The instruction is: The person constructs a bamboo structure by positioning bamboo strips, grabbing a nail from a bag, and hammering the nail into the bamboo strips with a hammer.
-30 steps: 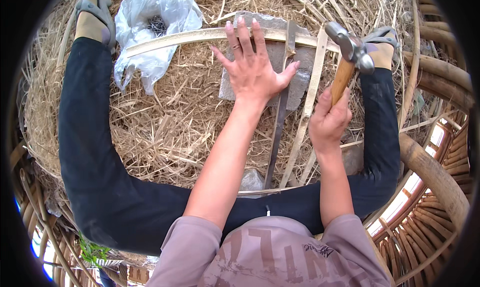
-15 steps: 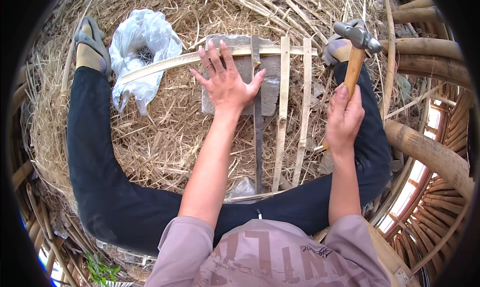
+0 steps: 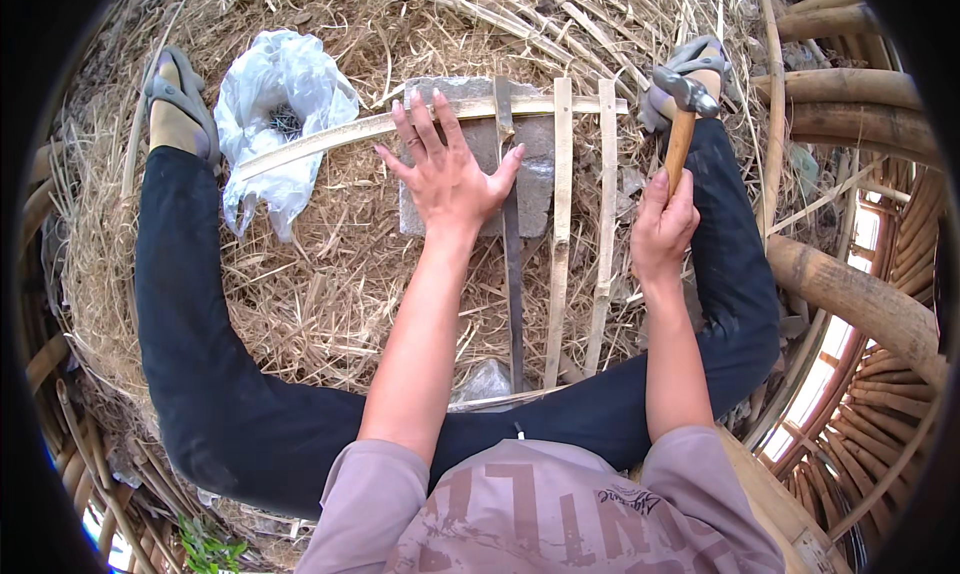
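My left hand (image 3: pixel 440 174) lies with fingers spread over a grey concrete block (image 3: pixel 532 199), its fingertips across a pale bamboo strip (image 3: pixel 340 134) that runs sideways over the block. A dark strip (image 3: pixel 513 284) crosses beneath my thumb and extends toward me. Two pale strips, a middle one (image 3: pixel 559 254) and a right one (image 3: pixel 604 214), lie lengthwise with their far ends at the sideways strip. In my right hand (image 3: pixel 665 229), closed round its wooden handle, a hammer (image 3: pixel 680 139) is raised with its metal head near my right foot.
A crumpled clear plastic bag (image 3: pixel 290 64) holding nails (image 3: pixel 285 122) sits at the left, under the sideways strip's end. Dry straw and shavings (image 3: pixel 310 304) cover the ground. Thick bamboo poles (image 3: pixel 850 289) stand at the right. My legs stretch out on both sides.
My right hand and the hammer have shifted left and a little lower. My left hand stays spread in the same place on the strip.
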`<action>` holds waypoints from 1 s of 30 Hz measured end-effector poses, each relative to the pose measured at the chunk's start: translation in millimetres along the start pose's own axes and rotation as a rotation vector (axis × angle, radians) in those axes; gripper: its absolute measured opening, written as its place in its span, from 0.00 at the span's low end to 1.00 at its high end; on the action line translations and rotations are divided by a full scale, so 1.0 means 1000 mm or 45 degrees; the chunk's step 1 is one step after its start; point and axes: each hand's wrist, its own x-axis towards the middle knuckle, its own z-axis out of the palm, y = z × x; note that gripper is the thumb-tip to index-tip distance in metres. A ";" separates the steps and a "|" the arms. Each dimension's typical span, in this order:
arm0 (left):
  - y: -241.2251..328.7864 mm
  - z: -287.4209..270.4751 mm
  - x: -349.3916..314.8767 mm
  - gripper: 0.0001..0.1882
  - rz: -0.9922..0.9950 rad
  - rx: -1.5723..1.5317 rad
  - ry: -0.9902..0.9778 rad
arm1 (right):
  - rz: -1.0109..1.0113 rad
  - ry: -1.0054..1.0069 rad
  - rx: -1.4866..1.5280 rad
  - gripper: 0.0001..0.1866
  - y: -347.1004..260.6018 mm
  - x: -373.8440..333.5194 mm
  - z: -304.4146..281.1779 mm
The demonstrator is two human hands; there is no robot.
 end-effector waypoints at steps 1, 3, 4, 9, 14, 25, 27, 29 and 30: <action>0.001 0.000 0.000 0.67 0.000 -0.003 0.001 | 0.046 0.051 0.045 0.11 0.005 -0.001 0.003; 0.004 0.000 0.001 0.64 0.005 -0.014 0.040 | 0.156 -0.013 -0.036 0.11 0.016 -0.006 0.008; 0.004 0.001 0.001 0.64 0.008 -0.017 0.043 | 0.143 -0.096 -0.120 0.10 0.026 -0.009 0.014; -0.004 0.002 0.001 0.60 0.003 -0.027 0.085 | 0.235 -0.050 -0.112 0.12 0.009 -0.005 0.014; 0.003 -0.006 0.012 0.38 -0.019 -0.014 0.183 | 0.136 -0.082 -0.087 0.15 -0.006 0.025 0.012; -0.013 -0.060 0.071 0.22 0.438 0.136 -0.112 | 0.224 -0.407 0.168 0.20 -0.022 0.018 0.026; -0.014 -0.064 0.078 0.21 0.456 0.185 -0.245 | 0.268 -0.402 0.168 0.20 -0.015 0.019 0.018; -0.013 -0.064 0.079 0.19 0.471 0.162 -0.257 | 0.382 -0.337 0.363 0.20 -0.005 0.024 0.005; -0.015 -0.062 0.078 0.19 0.466 0.094 -0.238 | 0.421 -0.346 0.298 0.21 -0.002 0.030 -0.005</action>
